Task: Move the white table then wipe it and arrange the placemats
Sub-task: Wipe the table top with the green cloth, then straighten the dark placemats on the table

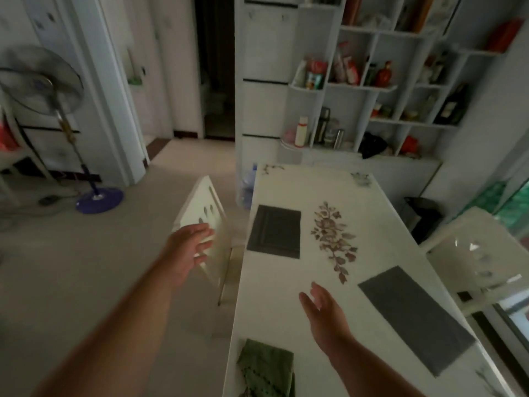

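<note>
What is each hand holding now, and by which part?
Nothing. The left hand is open beside the white chair; the right hand is open above the white table.

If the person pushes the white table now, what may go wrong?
1. The two dark placemats and the green cloth lie loose on the white table, so they may slide or fall off.
2. A white chair stands close by the table's left edge, near the open left hand; the table may knock it.
3. The right hand is open, gripping nothing.
</note>
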